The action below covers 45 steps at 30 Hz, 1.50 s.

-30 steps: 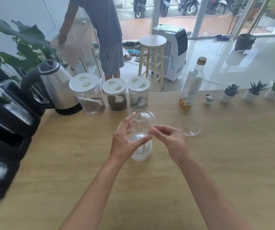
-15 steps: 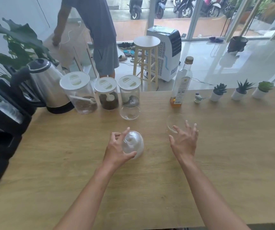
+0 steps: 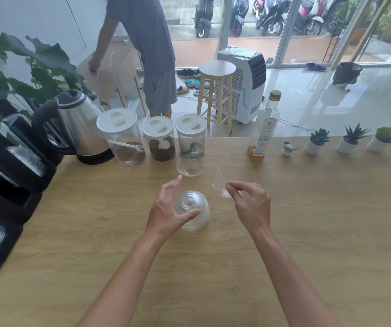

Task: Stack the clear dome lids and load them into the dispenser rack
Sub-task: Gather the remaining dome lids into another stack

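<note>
- Right hand (image 3: 252, 205) pinches the rim of a clear lid (image 3: 220, 185), blurred and barely readable.
- Left hand (image 3: 166, 208) wraps the lid stack (image 3: 193, 212), dome up on the wooden tabletop (image 3: 308, 220).
- One more loose lid (image 3: 190, 166) sits farther back, before the jars (image 3: 159, 139).
- Black rack (image 3: 5, 185) at left, cut off.

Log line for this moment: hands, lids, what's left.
left hand: holds lid stack on table | right hand: pinches tilted loose lid | third lid: apart near jars | rack: not loaded
</note>
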Each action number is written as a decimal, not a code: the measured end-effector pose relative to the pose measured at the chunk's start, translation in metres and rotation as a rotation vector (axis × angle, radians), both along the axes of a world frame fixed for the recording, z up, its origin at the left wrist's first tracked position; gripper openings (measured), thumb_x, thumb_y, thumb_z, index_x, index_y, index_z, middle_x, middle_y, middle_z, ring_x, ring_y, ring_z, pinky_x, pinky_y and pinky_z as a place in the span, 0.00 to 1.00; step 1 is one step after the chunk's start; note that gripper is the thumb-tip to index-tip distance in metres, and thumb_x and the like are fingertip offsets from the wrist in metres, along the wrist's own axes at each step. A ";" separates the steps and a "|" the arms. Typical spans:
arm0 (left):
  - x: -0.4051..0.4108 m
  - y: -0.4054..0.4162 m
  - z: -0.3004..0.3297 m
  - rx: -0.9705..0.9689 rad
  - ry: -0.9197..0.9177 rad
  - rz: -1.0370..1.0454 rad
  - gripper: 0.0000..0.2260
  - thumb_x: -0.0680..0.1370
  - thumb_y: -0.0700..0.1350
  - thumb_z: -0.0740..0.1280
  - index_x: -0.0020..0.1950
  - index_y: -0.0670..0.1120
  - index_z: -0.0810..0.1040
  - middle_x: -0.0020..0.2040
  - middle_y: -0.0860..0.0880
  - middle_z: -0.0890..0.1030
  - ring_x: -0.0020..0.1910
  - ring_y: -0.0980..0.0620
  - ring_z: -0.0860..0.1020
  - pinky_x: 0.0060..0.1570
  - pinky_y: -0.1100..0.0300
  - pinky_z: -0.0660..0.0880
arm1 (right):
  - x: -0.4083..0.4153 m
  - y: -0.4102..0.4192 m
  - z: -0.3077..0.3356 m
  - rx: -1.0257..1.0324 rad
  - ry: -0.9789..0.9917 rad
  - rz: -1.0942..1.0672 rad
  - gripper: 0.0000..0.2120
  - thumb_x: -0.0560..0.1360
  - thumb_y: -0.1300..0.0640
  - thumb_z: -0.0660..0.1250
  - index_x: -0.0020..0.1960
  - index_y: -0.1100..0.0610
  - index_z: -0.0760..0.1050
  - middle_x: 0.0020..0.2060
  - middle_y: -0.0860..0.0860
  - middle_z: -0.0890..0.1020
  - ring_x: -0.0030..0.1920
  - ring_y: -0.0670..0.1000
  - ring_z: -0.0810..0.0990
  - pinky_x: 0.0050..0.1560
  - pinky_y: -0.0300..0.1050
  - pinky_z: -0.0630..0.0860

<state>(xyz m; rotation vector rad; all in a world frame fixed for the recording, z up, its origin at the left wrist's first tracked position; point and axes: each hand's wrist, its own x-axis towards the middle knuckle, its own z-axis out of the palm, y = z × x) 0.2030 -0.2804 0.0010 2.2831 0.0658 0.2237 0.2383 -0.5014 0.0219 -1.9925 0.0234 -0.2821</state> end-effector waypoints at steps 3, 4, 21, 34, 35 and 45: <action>0.003 -0.003 0.014 -0.029 -0.067 -0.021 0.46 0.66 0.67 0.77 0.80 0.58 0.63 0.72 0.55 0.73 0.70 0.58 0.72 0.67 0.53 0.74 | -0.004 0.016 0.028 0.259 0.083 0.103 0.04 0.74 0.55 0.78 0.48 0.48 0.88 0.40 0.42 0.89 0.48 0.42 0.87 0.59 0.42 0.78; 0.003 -0.004 0.018 -0.041 -0.092 -0.027 0.46 0.65 0.67 0.77 0.79 0.59 0.63 0.72 0.55 0.74 0.70 0.58 0.72 0.67 0.53 0.74 | -0.006 0.020 0.035 0.365 0.129 0.143 0.04 0.75 0.55 0.77 0.48 0.49 0.88 0.41 0.46 0.89 0.48 0.44 0.87 0.58 0.42 0.79; -0.004 0.002 -0.022 0.056 0.151 -0.019 0.47 0.63 0.57 0.83 0.79 0.57 0.65 0.61 0.51 0.68 0.55 0.54 0.75 0.56 0.62 0.75 | 0.001 0.044 -0.029 0.291 0.744 0.228 0.12 0.81 0.41 0.65 0.60 0.44 0.79 0.56 0.46 0.84 0.59 0.51 0.82 0.58 0.50 0.80; -0.010 0.080 -0.026 -0.016 0.210 0.083 0.46 0.62 0.52 0.81 0.77 0.61 0.64 0.66 0.52 0.71 0.62 0.53 0.74 0.58 0.60 0.72 | 0.030 0.126 -0.035 -0.145 0.498 0.316 0.18 0.81 0.46 0.65 0.63 0.55 0.84 0.56 0.50 0.86 0.57 0.50 0.82 0.57 0.46 0.78; -0.009 0.086 -0.026 -0.016 0.216 0.076 0.46 0.62 0.52 0.81 0.77 0.61 0.64 0.65 0.52 0.70 0.62 0.53 0.74 0.58 0.60 0.72 | 0.036 0.131 -0.037 -0.261 0.375 0.257 0.17 0.80 0.46 0.66 0.63 0.55 0.83 0.59 0.52 0.85 0.62 0.52 0.79 0.61 0.48 0.77; -0.002 0.108 -0.027 -0.031 0.241 -0.021 0.47 0.64 0.55 0.79 0.78 0.65 0.59 0.64 0.54 0.69 0.62 0.54 0.73 0.58 0.58 0.76 | 0.085 0.142 -0.056 -0.765 0.322 0.076 0.19 0.81 0.60 0.63 0.68 0.44 0.79 0.82 0.56 0.60 0.83 0.63 0.49 0.83 0.59 0.46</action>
